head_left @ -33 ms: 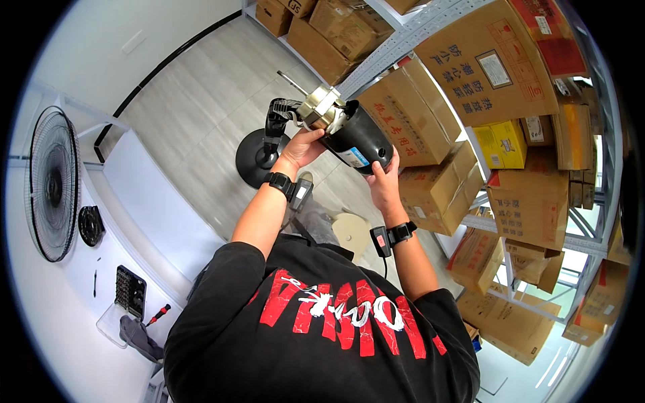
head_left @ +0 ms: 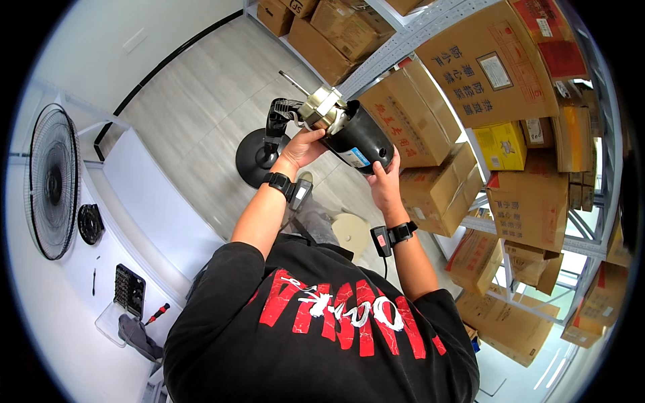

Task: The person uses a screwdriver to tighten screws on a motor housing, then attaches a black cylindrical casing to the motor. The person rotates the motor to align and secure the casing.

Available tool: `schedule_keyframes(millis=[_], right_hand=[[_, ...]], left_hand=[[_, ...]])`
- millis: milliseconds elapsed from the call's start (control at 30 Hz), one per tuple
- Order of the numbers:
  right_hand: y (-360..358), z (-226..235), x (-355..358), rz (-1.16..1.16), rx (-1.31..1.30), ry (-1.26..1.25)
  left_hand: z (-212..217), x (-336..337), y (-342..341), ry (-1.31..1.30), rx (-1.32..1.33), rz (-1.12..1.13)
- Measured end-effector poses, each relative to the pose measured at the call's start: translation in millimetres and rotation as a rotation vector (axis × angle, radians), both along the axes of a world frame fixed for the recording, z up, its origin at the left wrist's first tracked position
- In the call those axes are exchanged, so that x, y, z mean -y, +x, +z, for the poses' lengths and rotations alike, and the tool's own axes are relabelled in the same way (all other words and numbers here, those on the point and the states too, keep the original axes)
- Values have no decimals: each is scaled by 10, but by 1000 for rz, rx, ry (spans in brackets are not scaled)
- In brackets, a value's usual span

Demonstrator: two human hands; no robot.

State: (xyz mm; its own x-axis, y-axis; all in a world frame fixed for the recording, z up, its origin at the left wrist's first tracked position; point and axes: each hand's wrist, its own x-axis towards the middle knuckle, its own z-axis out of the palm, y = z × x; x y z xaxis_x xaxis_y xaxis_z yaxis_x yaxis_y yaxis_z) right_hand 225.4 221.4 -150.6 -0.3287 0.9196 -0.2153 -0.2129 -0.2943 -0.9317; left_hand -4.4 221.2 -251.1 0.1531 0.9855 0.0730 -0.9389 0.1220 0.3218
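Gripping the black fan motor housing (head_left: 355, 140) at twelve o'clock, the left hand (head_left: 304, 148) wraps its metal front while the right hand (head_left: 384, 183) clasps the rear (fingers curled tight); round fan base (head_left: 252, 161) stands below.

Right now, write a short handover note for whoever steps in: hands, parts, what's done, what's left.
Left hand: grips the front of the fan motor unit near its metal end, shaft pointing up and away.
Right hand: supports the black rear housing from below.
The unit is held in the air above the round black stand base on the floor.
On the white table at left: wire fan guard, a small black round part, a red-handled screwdriver.
Done: guard is off the motor.
Left: cannot tell from this view; motor remains in hand, not set down.
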Motion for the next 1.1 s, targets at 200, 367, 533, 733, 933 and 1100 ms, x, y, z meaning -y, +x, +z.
schedule_keyframes(millis=[200,367,533,733,933,1100], right_hand=[[102,-16,-103,93,-53,14],[156,-93,-124,107,-62,-20],[196,-6,-190,149,92,51],[158,90,-85,165,56,-19],[278,70,-56,190,98,-29],[180,81,-102,221,103,70]], left_hand=[[41,49,-108,-23,-82,-54],[64,50,-158,0,-76,-99],[96,69,-174,23,-65,-128],[201,46,-252,13,-28,-202],[300,100,-184,-24,-104,-138],[249,86,-157,-12,-131,-121]])
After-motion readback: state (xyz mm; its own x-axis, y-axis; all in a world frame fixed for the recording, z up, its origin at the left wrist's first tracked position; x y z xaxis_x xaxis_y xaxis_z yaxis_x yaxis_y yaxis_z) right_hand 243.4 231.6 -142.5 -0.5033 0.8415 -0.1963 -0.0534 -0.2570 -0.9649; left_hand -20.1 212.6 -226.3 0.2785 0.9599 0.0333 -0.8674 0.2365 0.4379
